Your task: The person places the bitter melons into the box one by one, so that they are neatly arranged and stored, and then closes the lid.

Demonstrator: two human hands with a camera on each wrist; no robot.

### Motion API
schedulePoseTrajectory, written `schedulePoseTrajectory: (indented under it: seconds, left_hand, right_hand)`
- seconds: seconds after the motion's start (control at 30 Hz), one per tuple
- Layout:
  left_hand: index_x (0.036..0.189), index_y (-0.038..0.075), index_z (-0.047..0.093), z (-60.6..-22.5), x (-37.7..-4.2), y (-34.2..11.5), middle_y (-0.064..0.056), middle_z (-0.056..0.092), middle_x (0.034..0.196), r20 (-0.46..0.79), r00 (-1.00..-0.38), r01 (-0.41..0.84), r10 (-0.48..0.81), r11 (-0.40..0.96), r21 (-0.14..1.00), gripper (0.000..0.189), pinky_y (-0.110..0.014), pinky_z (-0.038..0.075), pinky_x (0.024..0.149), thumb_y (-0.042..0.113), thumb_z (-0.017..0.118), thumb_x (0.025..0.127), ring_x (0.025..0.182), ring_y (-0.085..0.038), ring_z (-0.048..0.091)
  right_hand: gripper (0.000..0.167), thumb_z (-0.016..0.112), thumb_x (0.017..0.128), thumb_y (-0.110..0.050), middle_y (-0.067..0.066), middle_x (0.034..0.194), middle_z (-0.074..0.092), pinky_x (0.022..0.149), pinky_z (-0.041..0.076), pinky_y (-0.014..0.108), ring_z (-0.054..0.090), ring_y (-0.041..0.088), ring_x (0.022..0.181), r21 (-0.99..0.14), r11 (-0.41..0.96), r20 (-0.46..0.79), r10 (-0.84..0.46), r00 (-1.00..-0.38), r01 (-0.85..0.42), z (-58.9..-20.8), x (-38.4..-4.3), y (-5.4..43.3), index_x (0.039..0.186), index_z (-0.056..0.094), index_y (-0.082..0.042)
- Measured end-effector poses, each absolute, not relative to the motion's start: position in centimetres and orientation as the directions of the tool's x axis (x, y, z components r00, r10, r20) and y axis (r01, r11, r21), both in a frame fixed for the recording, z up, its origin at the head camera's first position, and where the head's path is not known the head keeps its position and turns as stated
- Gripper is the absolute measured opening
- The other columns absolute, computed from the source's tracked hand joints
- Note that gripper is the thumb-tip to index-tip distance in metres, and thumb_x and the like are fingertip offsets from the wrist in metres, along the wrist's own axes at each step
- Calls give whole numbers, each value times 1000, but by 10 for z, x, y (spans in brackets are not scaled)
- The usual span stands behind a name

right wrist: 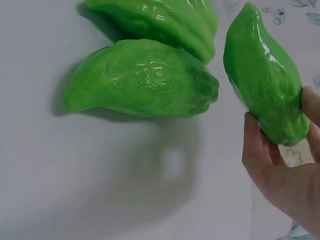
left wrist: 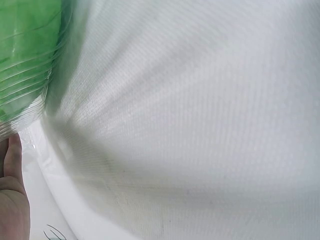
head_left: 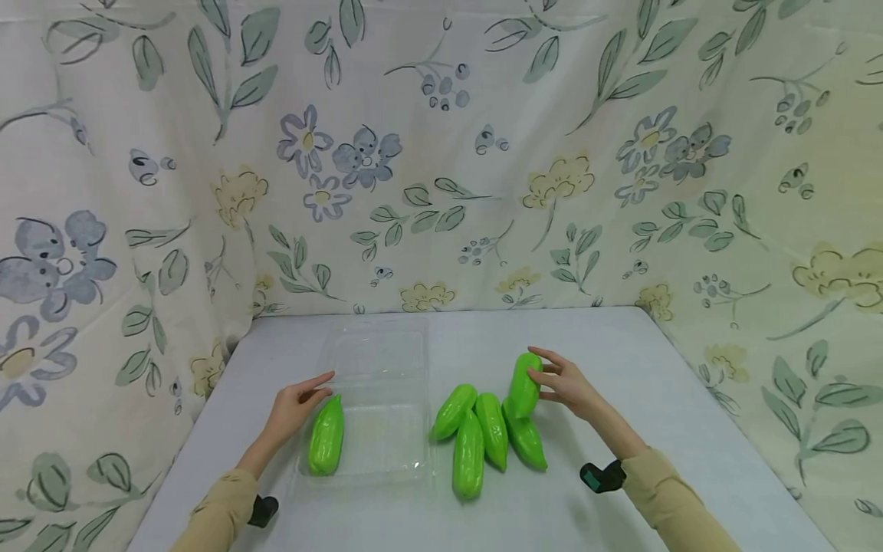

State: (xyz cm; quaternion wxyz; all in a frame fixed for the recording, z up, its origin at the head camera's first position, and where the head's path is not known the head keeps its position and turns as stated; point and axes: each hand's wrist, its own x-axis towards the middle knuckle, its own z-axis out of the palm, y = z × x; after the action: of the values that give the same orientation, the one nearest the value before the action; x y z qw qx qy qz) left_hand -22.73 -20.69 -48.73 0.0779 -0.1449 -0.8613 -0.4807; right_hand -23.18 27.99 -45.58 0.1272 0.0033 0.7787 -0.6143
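My right hand (head_left: 566, 383) grips a shiny green bitter melon (right wrist: 262, 75) by its blunt end. In the right wrist view the pointed tip is up, with the thumb on one side and the fingers on the other. Below it, several more bitter melons (head_left: 469, 456) lie grouped on the table. At the left, a clear plastic box (head_left: 386, 475) lies with its lid folded back, and one bitter melon (head_left: 326, 437) rests along its left side. My left hand (head_left: 291, 410) is at the box's left edge near the hinge, its fairly straight fingers touching the plastic.
The transparent lid (head_left: 375, 349) lies flat behind the box. A white cloth covers the table (head_left: 593, 337), and a floral curtain (head_left: 441, 169) hangs behind and along the sides. Dark wrist cameras (head_left: 602, 477) sit under both forearms.
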Motion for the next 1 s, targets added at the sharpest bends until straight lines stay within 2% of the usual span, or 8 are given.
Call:
schedulePoseTrajectory:
  seconds: [0.3, 0.43, 0.53, 0.7, 1.0]
  left_hand:
    - [125, -1, 60, -489, -228, -208, -25, 68, 107, 278, -945, 327, 172, 491, 808, 34, -17, 51, 71, 2, 59, 92, 92, -34, 68]
    - [127, 5, 60, -506, -238, -215, -22, 69, 108, 264, -949, 315, 172, 485, 816, 35, -15, 50, 72, 9, 60, 93, 91, -20, 70]
    - [128, 10, 61, -517, -245, -220, -18, 70, 109, 256, -951, 309, 173, 490, 815, 35, -13, 50, 73, 15, 60, 93, 92, -15, 70]
    - [128, 10, 60, -519, -245, -220, -17, 70, 110, 248, -954, 300, 169, 490, 818, 35, -13, 50, 74, 15, 60, 93, 94, -22, 69]
    - [129, 8, 60, -519, -246, -220, -18, 70, 109, 246, -955, 296, 165, 506, 810, 36, -13, 50, 74, 13, 60, 93, 94, -20, 69]
  right_hand:
    - [61, 60, 94, -21, 26, 140, 36, 91, 52, 44, 57, 15, 104, -967, 214, -172, -166, -971, 135, -454, -231, 267, 148, 32, -12]
    - [61, 61, 94, -21, 27, 139, 37, 90, 52, 44, 58, 16, 103, -969, 210, -168, -175, -970, 130, -453, -230, 262, 148, 33, -12]
    - [61, 61, 94, -20, 26, 138, 37, 90, 52, 45, 57, 17, 103, -970, 205, -168, -180, -969, 130, -451, -228, 257, 147, 33, -12]
    - [60, 60, 94, -19, 26, 138, 37, 90, 52, 45, 58, 16, 102, -973, 195, -161, -191, -968, 124, -449, -226, 248, 147, 34, -12]
    - [58, 60, 94, -18, 26, 140, 36, 91, 51, 45, 54, 23, 112, -976, 187, -154, -224, -962, 113, -446, -226, 231, 147, 35, -14]
